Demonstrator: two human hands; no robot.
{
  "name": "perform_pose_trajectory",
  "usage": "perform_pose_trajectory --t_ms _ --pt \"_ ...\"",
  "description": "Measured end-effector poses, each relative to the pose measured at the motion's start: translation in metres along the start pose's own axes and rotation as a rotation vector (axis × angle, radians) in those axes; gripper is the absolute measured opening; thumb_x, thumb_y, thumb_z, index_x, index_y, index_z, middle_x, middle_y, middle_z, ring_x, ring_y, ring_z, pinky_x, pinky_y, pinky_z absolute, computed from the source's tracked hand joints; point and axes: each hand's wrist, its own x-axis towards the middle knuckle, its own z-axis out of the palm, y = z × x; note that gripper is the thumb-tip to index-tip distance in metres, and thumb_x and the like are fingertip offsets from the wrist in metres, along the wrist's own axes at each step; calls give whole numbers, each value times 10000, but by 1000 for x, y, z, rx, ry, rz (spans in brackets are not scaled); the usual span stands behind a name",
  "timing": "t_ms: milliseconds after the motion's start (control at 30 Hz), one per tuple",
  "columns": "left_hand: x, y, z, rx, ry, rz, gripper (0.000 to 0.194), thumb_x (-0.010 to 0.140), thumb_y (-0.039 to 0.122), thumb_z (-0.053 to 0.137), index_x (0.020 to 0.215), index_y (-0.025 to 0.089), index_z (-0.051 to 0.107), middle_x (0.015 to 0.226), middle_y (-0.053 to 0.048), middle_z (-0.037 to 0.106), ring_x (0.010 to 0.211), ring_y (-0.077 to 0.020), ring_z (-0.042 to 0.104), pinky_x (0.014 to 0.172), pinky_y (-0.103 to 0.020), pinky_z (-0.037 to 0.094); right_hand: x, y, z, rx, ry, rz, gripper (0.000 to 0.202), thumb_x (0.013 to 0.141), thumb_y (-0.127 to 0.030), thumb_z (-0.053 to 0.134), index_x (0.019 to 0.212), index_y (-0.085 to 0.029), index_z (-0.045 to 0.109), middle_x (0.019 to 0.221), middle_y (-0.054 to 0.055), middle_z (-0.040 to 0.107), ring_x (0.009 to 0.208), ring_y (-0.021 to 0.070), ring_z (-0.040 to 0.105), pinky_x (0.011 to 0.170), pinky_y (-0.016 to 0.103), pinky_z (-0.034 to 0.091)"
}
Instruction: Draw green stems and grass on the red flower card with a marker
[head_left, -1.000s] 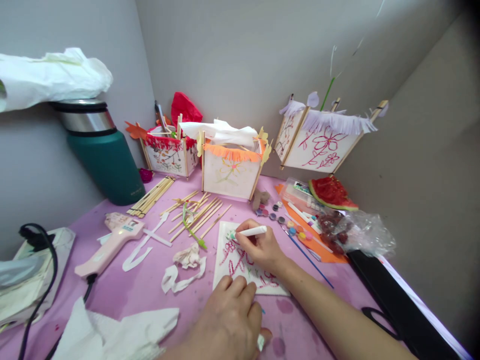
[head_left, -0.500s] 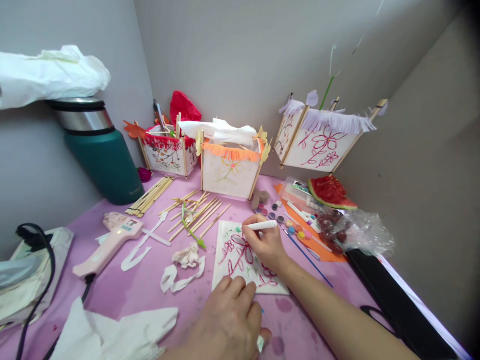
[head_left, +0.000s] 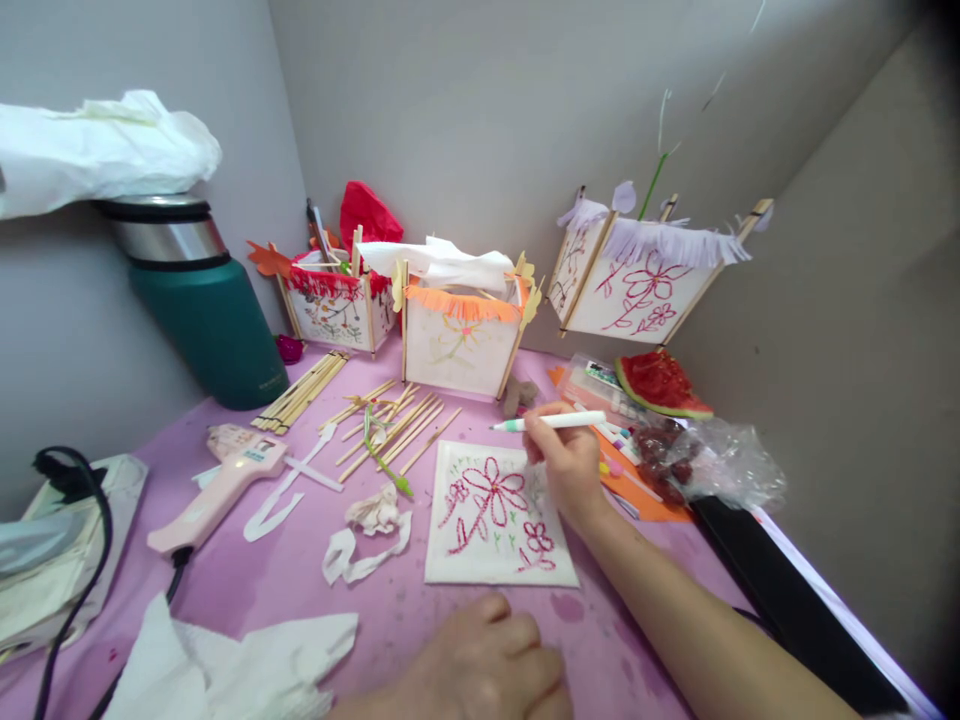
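A white square panel [head_left: 465, 560] lies on the purple table, drawn with dark pink flowers and small green marks. My right hand [head_left: 574, 465] holds a white marker [head_left: 574, 419] with a green tip end, raised over the panel's upper right corner. The marker points left, and its tip is clear of the panel. Below the panel's near edge is my left hand [head_left: 480, 665], back upward and fingers curled; whether anything is under the fingers is hidden.
Behind the panel stand a lantern with orange fringe [head_left: 461, 340] and loose wooden sticks [head_left: 397, 430]. A pink glue gun [head_left: 217, 495], teal bottle [head_left: 210, 330] and crumpled tissue [head_left: 247, 660] are left. At right are a watermelon slice [head_left: 660, 384] and plastic bag [head_left: 731, 465].
My right hand has lifted the marker off the panel and moved right and slightly up. My left hand has drawn back from the panel toward me, uncovering its lower edge.
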Motion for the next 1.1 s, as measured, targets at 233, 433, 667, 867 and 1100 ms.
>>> perform_pose_trajectory --t_ms 233,433,667,867,1100 --pt "-3 -2 -22 302 4 -289 202 852 102 415 913 120 606 834 -93 681 580 -199 601 461 -316 428 18 -20 -22 137 134 -19 147 802 -294 623 767 -194 521 523 -58 487 425 78 412 395 203 314" --pt "-3 2 -20 254 -257 -305 147 776 45 469 801 164 552 774 -43 624 619 -206 593 451 -302 425 7 -33 -31 151 44 16 151 817 -290 622 752 -188 533 539 -48 505 431 77 417 400 206 314" --pt "-1 0 -16 228 -173 -290 129 842 123 497 931 133 591 899 -80 645 778 -232 575 587 -342 463 -42 -27 -8 -79 -139 60 164 850 -324 564 764 -187 542 549 -49 477 445 85 418 422 213 335" --pt "-7 -2 -4 253 -120 -282 152 849 160 503 901 97 631 865 -100 668 745 -228 579 597 -341 490 -56 -4 2 -232 -278 45 133 854 -273 535 768 -176 566 576 -31 502 499 102 462 471 221 359" --pt "-5 -3 -8 234 -109 -282 142 849 158 496 810 124 629 800 -94 658 720 -214 577 614 -333 509 -58 -6 3 -284 -336 22 74 831 -201 532 768 -177 562 573 -42 490 480 87 433 455 207 343"
